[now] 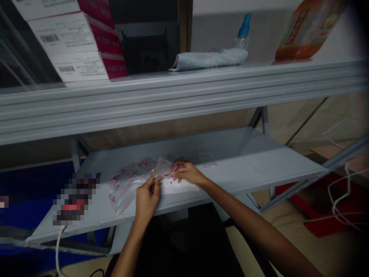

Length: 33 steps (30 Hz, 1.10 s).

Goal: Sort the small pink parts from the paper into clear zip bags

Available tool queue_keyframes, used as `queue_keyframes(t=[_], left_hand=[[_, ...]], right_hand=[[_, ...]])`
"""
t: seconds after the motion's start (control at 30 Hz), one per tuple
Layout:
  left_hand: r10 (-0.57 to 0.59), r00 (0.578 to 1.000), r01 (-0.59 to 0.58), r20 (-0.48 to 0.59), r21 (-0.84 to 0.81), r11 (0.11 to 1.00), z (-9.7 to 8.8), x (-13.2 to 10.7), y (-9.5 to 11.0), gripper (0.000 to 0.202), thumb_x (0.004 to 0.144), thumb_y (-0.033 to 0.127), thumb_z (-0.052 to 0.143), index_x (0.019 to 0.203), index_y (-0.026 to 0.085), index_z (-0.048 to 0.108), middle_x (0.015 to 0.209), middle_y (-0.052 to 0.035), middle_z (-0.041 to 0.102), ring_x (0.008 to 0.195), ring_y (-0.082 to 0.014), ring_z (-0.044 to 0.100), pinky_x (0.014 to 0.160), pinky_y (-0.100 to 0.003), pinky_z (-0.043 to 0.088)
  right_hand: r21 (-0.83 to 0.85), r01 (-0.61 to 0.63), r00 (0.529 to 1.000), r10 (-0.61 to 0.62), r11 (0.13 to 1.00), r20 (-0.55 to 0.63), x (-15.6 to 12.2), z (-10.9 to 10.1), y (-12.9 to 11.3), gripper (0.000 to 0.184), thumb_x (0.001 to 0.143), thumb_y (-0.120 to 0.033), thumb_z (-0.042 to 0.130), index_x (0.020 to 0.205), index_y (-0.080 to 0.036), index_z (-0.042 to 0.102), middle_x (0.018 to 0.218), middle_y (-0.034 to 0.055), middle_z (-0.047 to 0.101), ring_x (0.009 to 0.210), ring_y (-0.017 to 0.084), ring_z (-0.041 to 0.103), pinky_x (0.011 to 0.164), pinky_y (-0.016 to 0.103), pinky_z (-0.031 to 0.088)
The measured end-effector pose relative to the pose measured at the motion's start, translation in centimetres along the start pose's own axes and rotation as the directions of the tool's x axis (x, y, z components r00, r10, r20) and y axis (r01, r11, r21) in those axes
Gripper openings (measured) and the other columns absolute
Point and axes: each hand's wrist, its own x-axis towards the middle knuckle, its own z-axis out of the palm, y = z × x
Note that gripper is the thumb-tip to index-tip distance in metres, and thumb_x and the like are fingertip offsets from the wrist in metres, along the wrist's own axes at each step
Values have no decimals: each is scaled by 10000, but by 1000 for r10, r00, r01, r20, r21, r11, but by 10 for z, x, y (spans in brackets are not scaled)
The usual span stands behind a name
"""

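Observation:
Between my hands is a small clear zip bag (163, 165), its far end tilted up over a white sheet (180, 187). My left hand (147, 197) pinches the near left edge of this bag. The fingers of my right hand (186, 172) are closed on its right side, and their tips are partly hidden. A few tiny pink pieces (171, 182) show by the right fingertips. Just left of my hands lies a larger clear bag (127, 179) with several small pink pieces inside. Another small flat zip bag (206, 158) rests beyond my right hand.
A grey shelf table (245, 161) carries these things. At its left is a pixelated dark and red object (76, 200), with a white cable (58, 246) below. The upper shelf (161, 94) holds boxes (77, 46), a folded cloth (210, 59), a spray bottle (244, 29) and an orange package (305, 32).

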Motion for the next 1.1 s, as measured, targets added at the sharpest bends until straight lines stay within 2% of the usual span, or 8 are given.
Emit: queue_keyframes(t=[0.1,0.17,0.27,0.37,0.5,0.67,0.93,1.1], left_hand=[[58,998,-57,-17,48,997,2,-1,3,430,917,288,545,1325,157,583,1121,-102,752,981,-259,727,903,-411,535],[82,996,-81,-21,60,995,2,-1,3,454,916,276,544,1356,166,557,1123,-101,751,943,-255,737,868,-401,548],[85,996,-85,-9,67,994,2,-1,1,490,917,268,538,1395,163,515,1128,-110,748,835,-239,751,798,-381,568],[61,998,-60,-17,67,996,1,0,0,499,913,268,539,1400,162,509,1124,-109,750,811,-237,751,768,-375,573],[57,998,-55,-36,68,996,0,0,0,411,911,266,537,1298,150,610,1085,-111,763,926,-254,739,848,-399,560],[155,988,-151,-13,152,977,1,-1,2,305,909,243,529,1145,194,717,1201,-113,719,1035,-271,701,929,-432,528],[227,972,-234,56,233,944,3,-3,0,473,893,205,520,1363,192,568,1064,-125,721,958,-275,674,867,-426,525],[274,960,-281,66,242,929,4,-3,-2,544,887,192,518,1430,214,488,1082,-114,693,987,-269,640,884,-425,506]], right_hand=[[-10,-10,1000,10,1000,-12,0,1,-1,429,684,-408,822,950,-148,610,766,29,677,656,159,686,495,216,518],[-17,-21,1000,21,1000,-21,0,2,-2,434,663,-407,834,924,-145,607,756,25,670,640,157,679,483,218,514],[-21,-12,1000,12,1000,-22,0,3,-3,443,652,-412,838,922,-141,614,768,28,670,632,151,672,479,219,514],[-23,-2,1000,2,1000,-17,1,3,-2,442,666,-424,826,934,-138,622,774,36,679,651,155,679,477,213,507],[-17,-5,999,4,1000,-33,2,2,0,448,674,-438,819,938,-139,616,738,35,687,622,153,672,461,210,493],[-37,-12,1000,11,999,-22,1,3,-1,457,668,-452,820,936,-137,626,745,41,694,638,161,680,471,213,488],[-67,-5,1000,4,998,-18,-1,4,-2,449,676,-476,810,926,-136,657,733,38,687,616,147,661,484,213,489],[-81,-9,1000,8,997,-20,-2,4,-2,472,684,-505,793,945,-133,666,756,54,705,634,154,664,491,220,483]])
